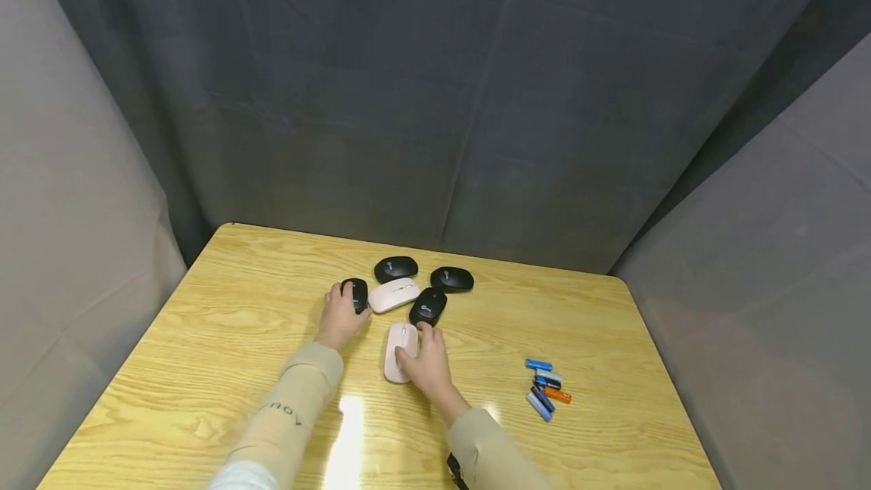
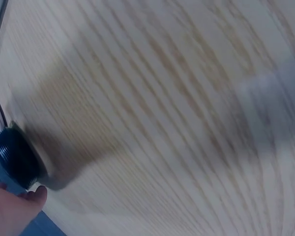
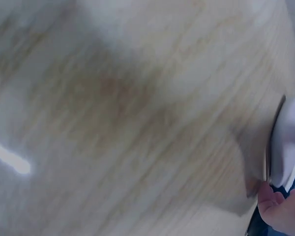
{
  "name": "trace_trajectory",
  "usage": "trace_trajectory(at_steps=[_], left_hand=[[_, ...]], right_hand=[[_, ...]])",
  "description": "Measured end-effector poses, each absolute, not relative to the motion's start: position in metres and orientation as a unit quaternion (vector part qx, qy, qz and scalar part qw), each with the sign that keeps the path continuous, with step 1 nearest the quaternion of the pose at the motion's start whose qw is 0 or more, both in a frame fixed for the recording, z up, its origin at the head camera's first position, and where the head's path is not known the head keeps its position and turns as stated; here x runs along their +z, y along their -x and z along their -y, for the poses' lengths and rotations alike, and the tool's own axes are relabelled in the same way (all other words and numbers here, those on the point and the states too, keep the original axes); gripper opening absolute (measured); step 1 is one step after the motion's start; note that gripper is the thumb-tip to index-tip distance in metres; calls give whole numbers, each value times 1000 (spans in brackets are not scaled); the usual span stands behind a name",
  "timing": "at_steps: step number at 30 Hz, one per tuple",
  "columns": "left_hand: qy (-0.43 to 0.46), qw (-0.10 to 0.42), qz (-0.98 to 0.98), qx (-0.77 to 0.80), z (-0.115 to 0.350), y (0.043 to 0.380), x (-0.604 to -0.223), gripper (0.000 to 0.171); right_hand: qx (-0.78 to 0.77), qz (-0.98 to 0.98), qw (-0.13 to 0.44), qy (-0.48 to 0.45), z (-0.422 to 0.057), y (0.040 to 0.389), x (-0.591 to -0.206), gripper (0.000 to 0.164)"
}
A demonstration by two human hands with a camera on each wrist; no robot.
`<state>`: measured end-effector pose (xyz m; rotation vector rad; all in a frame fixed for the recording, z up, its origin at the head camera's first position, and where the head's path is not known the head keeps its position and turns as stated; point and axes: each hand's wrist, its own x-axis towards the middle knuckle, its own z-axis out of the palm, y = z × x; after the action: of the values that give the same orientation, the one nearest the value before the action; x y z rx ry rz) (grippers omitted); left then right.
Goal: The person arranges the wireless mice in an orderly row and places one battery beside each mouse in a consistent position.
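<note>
My left hand point(image 1: 342, 317) holds a black computer mouse point(image 1: 358, 295) at the left of a group of mice, the thumb at its near right side. That mouse point(image 2: 17, 155) looks tilted in the left wrist view. My right hand point(image 1: 430, 363) has its thumb over a pale pink mouse point(image 1: 395, 354) and its fingertips by the near end of another black mouse point(image 1: 429, 305); whether they touch it cannot be made out. The pink mouse point(image 3: 286, 142) shows at the right edge of the right wrist view, with the hand beside it.
Behind lie a second pink mouse point(image 1: 395, 295) and two black mice, one at the back point(image 1: 396, 268) and one to the right point(image 1: 452, 279). Several loose batteries point(image 1: 547, 383) lie on the right of the wooden table point(image 1: 238, 286). Grey curtains point(image 1: 408, 97) hang around it.
</note>
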<state>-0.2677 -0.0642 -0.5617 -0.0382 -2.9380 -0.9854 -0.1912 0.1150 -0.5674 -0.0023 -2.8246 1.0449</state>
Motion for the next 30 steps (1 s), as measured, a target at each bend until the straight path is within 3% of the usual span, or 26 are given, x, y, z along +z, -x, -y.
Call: trace_trajectory(at_steps=[13,30], left_hand=[[-28,-13,944,-330,62,268,-565,65],[-30,11,925,-379,74,257,-572,62]], right_hand=[[328,944,36,26,-97,184,-571,78],[321,946,30,38,-93,186,-570,75]])
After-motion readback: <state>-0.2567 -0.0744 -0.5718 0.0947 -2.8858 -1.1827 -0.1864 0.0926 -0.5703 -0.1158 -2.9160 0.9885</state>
